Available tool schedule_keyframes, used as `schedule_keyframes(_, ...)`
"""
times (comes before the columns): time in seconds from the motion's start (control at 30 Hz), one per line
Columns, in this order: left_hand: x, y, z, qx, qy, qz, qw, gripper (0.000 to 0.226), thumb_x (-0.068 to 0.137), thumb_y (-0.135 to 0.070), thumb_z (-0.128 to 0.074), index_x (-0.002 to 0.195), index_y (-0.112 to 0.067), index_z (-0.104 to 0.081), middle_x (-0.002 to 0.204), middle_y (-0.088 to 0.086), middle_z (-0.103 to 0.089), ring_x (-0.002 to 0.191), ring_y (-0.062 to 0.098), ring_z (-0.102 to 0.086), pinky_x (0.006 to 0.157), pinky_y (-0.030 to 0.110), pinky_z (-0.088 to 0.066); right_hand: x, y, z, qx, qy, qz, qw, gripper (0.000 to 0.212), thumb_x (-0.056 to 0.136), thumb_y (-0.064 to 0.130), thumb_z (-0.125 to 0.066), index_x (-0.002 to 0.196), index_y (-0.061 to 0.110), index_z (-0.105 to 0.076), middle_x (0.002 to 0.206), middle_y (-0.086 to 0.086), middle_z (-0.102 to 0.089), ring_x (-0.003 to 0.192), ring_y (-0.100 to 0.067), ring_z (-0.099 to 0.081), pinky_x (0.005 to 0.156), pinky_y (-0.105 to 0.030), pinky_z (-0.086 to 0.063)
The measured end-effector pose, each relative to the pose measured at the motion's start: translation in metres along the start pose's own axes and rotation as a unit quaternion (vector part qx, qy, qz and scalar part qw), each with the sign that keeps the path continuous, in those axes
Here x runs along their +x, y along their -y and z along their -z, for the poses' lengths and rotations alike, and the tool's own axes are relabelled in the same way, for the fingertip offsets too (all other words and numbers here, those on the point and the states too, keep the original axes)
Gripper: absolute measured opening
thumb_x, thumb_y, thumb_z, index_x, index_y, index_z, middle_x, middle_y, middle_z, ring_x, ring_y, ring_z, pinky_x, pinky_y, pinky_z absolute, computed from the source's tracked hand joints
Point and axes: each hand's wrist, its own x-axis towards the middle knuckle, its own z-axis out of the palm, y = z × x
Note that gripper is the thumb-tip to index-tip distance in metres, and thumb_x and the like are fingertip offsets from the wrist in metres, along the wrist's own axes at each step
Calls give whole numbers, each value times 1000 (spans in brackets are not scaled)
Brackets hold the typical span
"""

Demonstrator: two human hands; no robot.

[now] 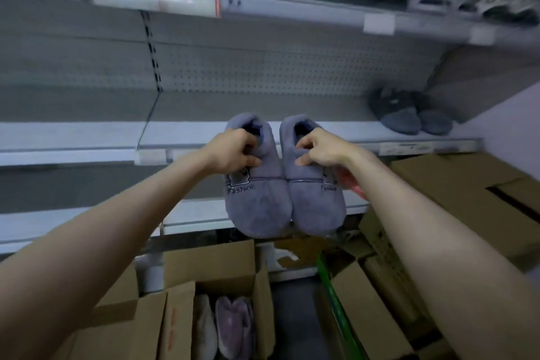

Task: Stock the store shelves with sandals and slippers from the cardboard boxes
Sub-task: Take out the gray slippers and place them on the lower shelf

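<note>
Plush blue-grey fabric covers the pair of slippers, the left slipper [257,184] and the right slipper [315,184], held side by side in the air just in front of the middle shelf [87,134], toes hanging down and heels up toward the shelf. The left hand [233,152] is closed on the collar of the left slipper, fingers hooked into its opening, and the right hand [318,149] pinches the collar of the right one in the same way. Neither slipper rests on anything yet. The grip looks like the weak point: each slipper hangs from a fold of soft cloth, so a quick swing upward could let one slide free and drop into the open cardboard box [210,286] below, where pale and purple slippers [233,327] lie, or onto the floor between the boxes. Another risk, as I judge it, is the shelf lip; with the toes dangling below its front edge, the soles could catch on it as the pair goes in, tipping one over or splitting the pair. Something pinkish and perhaps a clear wrapper shows behind the right wrist, too blurred to name; if it is held in the same hand it could snag or loosen the hold. The dark slippers [409,114] at the right end of the shelf sit well apart, so bumping them seems unlikely unless the pair is set far to the right.
</note>
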Motion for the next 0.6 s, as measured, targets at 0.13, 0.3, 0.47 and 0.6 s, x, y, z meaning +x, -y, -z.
schedule_keyframes(0.13,43,-28,17,-2,-21,-26,999,23,81,-25,-66,81,-4,-57,96,18,-60,81,25,-49,71,31,-38,-4,-12,48,-6,-35,-15,999,15,81,13,-68,94,6,-69,82,-7,-60,78,-18,-54,68,-28,-41)
schedule_keyframes(0.3,107,-54,10,-18,-27,-39,999,21,81,-21,-67,74,-6,-52,86,17,-54,76,23,-46,66,27,-36,21,-54,87,10,-54,-32,998,18,83,10,-65,98,0,-68,84,-11,-60,81,-20,-54,70,-29,-42)
schedule_keyframes(0.47,190,-68,-9,-29,-19,-37,999,21,82,-19,-66,75,-5,-52,92,6,-46,77,21,-44,65,26,-33,73,-111,125,16,-61,-45,997,21,83,10,-65,101,1,-68,98,-19,-67,95,-31,-62,82,-40,-50)
schedule_keyframes(0.6,256,-72,-28,-22,-30,-15,999,25,82,-20,-66,71,-5,-50,80,13,-52,71,22,-45,61,28,-31,125,-154,153,20,-58,-47,997,23,84,11,-67,107,6,-68,108,-16,-68,103,-29,-62,94,-46,-49)
